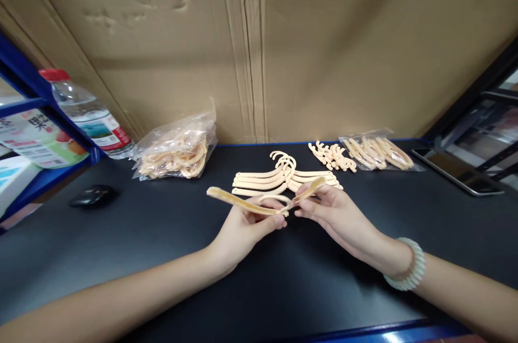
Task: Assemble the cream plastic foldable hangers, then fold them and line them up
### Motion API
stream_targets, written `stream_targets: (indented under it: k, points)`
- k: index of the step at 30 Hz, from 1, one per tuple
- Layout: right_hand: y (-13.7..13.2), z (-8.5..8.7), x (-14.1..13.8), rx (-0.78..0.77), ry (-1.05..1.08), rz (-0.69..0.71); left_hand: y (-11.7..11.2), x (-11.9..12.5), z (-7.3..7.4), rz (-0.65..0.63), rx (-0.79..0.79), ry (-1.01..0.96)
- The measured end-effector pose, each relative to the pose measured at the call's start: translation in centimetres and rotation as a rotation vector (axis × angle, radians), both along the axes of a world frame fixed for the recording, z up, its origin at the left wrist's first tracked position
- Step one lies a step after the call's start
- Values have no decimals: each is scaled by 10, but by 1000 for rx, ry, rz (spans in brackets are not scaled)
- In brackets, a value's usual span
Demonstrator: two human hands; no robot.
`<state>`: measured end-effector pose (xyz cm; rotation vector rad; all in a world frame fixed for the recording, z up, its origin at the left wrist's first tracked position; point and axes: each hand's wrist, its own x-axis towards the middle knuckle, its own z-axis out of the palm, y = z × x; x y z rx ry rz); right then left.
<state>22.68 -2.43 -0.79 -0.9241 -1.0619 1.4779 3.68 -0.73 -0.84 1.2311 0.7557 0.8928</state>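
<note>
My left hand (246, 227) is closed on the left arm of a small cream plastic hanger (243, 204), held just above the black table. My right hand (335, 213), with a pale bead bracelet on its wrist, pinches the hanger's right arm piece (309, 190). The two pieces meet near the hook between my fingertips. Right behind my hands lies a stack of finished cream hangers (283, 177).
A clear bag of hanger parts (178, 151) lies at the back left, with a loose pile of hooks (332, 156) and another bag of parts (378, 152) at the back right. A black mouse (92, 196), a water bottle (87, 114) and a tablet (457, 169) sit at the sides. Cardboard walls the back.
</note>
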Motion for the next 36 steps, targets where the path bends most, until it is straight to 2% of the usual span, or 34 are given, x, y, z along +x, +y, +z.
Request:
stream_targets:
  k: [10, 19, 24, 36]
  points:
    - [2, -1, 0, 172, -172, 90, 1, -1, 1, -8, 46, 44]
    - [2, -1, 1, 159, -210, 167, -1, 1, 3, 4, 8, 32]
    - [1, -1, -2, 198, -237, 124, -3, 2, 2, -4, -15, -50]
    - [-8, -3, -13, 230, -248, -5, -8, 3, -2, 97, -67, -104]
